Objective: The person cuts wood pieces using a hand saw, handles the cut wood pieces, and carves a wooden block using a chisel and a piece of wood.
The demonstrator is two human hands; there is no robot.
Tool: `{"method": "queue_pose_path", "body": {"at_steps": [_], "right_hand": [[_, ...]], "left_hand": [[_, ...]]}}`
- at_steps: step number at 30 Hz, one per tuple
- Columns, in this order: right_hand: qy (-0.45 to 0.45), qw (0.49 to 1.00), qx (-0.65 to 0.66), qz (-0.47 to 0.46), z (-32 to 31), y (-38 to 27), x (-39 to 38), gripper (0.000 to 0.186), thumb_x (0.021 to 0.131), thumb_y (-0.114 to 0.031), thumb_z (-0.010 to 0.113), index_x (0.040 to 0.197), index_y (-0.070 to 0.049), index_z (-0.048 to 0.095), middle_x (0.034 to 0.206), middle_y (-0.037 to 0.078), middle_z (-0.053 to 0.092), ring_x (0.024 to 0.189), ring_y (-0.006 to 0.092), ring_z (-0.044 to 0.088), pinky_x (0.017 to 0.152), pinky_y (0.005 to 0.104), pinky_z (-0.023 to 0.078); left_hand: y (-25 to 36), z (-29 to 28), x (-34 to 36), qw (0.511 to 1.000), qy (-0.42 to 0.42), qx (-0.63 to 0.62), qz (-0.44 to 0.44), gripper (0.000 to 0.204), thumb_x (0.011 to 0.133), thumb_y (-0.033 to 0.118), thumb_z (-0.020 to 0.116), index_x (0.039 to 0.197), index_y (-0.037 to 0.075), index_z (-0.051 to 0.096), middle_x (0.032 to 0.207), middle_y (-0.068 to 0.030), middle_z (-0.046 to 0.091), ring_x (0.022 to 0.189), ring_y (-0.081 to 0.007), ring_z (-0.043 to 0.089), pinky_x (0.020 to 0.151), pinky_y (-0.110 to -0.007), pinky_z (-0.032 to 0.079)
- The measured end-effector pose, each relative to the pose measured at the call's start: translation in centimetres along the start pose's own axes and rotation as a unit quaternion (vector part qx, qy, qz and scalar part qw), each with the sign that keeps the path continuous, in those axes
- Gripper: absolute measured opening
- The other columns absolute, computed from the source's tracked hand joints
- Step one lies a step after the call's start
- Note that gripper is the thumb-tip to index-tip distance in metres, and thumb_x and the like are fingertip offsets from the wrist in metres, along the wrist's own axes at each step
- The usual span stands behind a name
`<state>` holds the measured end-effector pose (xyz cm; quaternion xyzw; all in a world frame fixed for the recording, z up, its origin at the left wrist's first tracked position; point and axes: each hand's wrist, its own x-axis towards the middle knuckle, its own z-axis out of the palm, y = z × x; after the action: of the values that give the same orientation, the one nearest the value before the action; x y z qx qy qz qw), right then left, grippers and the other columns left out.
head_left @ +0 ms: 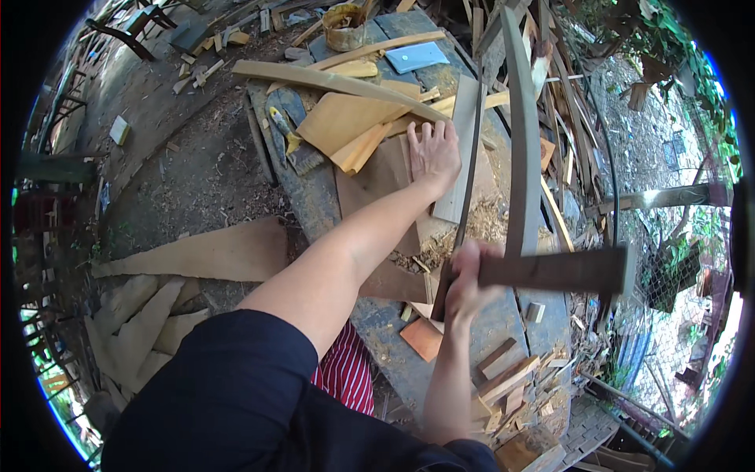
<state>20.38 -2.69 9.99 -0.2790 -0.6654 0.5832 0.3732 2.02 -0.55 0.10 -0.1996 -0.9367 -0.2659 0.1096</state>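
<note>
1. Two bare hands are ours at an outdoor workbench (314, 197), a long grey-blue top strewn with offcuts and sawdust, standing on packed earth.
2. We press a long, narrow, curved wooden strip (470, 149) down on the bench; it runs from beside the left hand toward our chest, dark along its edge, with a pale flat board (456, 189) just beside it.
3. A second curved grey slat (521, 134) arcs beside the strip on its right, rising toward the far end of the bench.
4. Our left hand (434, 153) lies flat and spread, fingers released, palm on a brown sheet (370, 177) and fingertips against the curved strip.
5. Our right hand (465, 282), blurred by motion, is clenched around the dark wooden handle of a hatchet-like tool (554, 270), whose head points right, near the strip's closer end.
6. Tan plywood pieces (342, 122) are stacked just left of the left hand, under a long pale lath (330, 80).
7. A yellow-handled brush (292, 141) lies left of the plywood.
8. A light-blue rectangular block (415, 57) and a battered tin (344, 27) sit at the far end.
9. Small wood blocks (503, 377) crowd the near right corner.
</note>
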Motion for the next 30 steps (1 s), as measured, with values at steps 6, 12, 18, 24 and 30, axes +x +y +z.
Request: {"method": "queue_pose_path", "body": {"at_steps": [6, 12, 18, 24, 30], "right_hand": [[-0.045, 0.999, 0.023, -0.001, 5.2, 3.4, 13.6, 0.032, 0.080, -0.009, 0.063, 0.055, -0.004, 0.043, 0.053, -0.003, 0.043, 0.049, 0.0069, 0.036, 0.047, 0.0276, 0.029], [-0.035, 0.999, 0.002, 0.002, 1.5, 1.5, 2.2, 0.018, 0.082, -0.005, 0.059, 0.069, -0.005, 0.047, 0.057, 0.001, 0.046, 0.050, 0.0081, 0.044, 0.048, 0.0234, 0.036], [-0.025, 0.997, 0.066, 0.036, 0.8, -0.9, 1.8, 0.015, 0.083, -0.001, 0.055, 0.073, -0.004, 0.044, 0.060, 0.002, 0.044, 0.051, 0.0100, 0.042, 0.050, 0.0253, 0.037], [-0.046, 0.987, 0.151, 0.018, 5.2, 3.4, 13.7, 0.022, 0.081, -0.003, 0.058, 0.066, -0.006, 0.042, 0.054, 0.001, 0.042, 0.046, 0.0092, 0.040, 0.044, 0.0244, 0.032], [-0.040, 0.999, 0.005, -0.004, -0.6, 0.3, 0.1, 0.019, 0.084, 0.000, 0.052, 0.070, -0.007, 0.042, 0.057, 0.001, 0.044, 0.049, 0.0094, 0.041, 0.046, 0.0235, 0.034]], "left_hand": [[1.5, 0.4, -0.5, 0.999, -0.045, -0.019, -0.011, 0.028, 0.090, 0.020, 0.044, 0.110, 0.003, 0.053, 0.106, -0.0125, 0.056, 0.108, -0.0293, 0.049, 0.105, -0.053, 0.021], [-0.6, 0.9, -0.2, 1.000, 0.011, 0.004, -0.022, 0.026, 0.089, 0.019, 0.048, 0.109, 0.004, 0.052, 0.101, -0.0121, 0.055, 0.104, -0.0301, 0.048, 0.103, -0.054, 0.022], [0.0, 0.9, 0.0, 1.000, 0.006, -0.019, -0.011, 0.024, 0.089, 0.017, 0.048, 0.108, 0.004, 0.052, 0.101, -0.0123, 0.054, 0.104, -0.0306, 0.048, 0.102, -0.055, 0.022], [1.4, 0.8, -0.2, 0.999, -0.034, -0.019, -0.024, 0.028, 0.090, 0.018, 0.046, 0.113, 0.004, 0.052, 0.106, -0.0116, 0.055, 0.109, -0.0282, 0.048, 0.106, -0.053, 0.020], [-0.7, 0.4, -0.5, 1.000, -0.009, -0.003, -0.023, 0.027, 0.089, 0.018, 0.047, 0.111, 0.003, 0.053, 0.103, -0.0129, 0.054, 0.105, -0.0303, 0.047, 0.103, -0.053, 0.022]]}}
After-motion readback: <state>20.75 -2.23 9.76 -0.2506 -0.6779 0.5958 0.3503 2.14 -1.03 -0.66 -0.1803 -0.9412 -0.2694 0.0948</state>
